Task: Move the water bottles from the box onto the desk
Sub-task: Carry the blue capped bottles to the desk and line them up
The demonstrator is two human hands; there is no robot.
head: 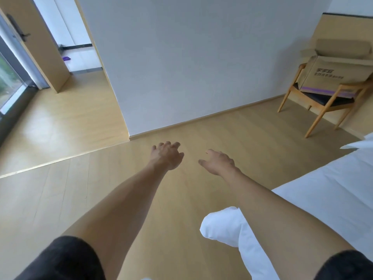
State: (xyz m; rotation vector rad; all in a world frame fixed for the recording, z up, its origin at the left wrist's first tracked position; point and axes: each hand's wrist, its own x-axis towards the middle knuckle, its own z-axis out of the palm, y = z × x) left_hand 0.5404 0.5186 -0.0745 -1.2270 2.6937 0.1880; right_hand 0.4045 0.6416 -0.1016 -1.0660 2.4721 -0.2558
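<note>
Head cam: the box (331, 77) sits open on the chair (314, 104) off to my right, well apart from both hands, no bottles or desk showing. Full bottles are probably heavy and slick, so I'd grab around the body. Left hand (167, 156) and right hand (218, 161) hang loose, fingers relaxed, holding nothing.

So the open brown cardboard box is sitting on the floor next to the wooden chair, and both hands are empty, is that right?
Not quite. The open brown cardboard box is not on the floor; it sits on the dark seat of the wooden chair, as the head view shows. The rest holds: the left hand and the right hand are both empty, held out over the light wooden floor.
</note>
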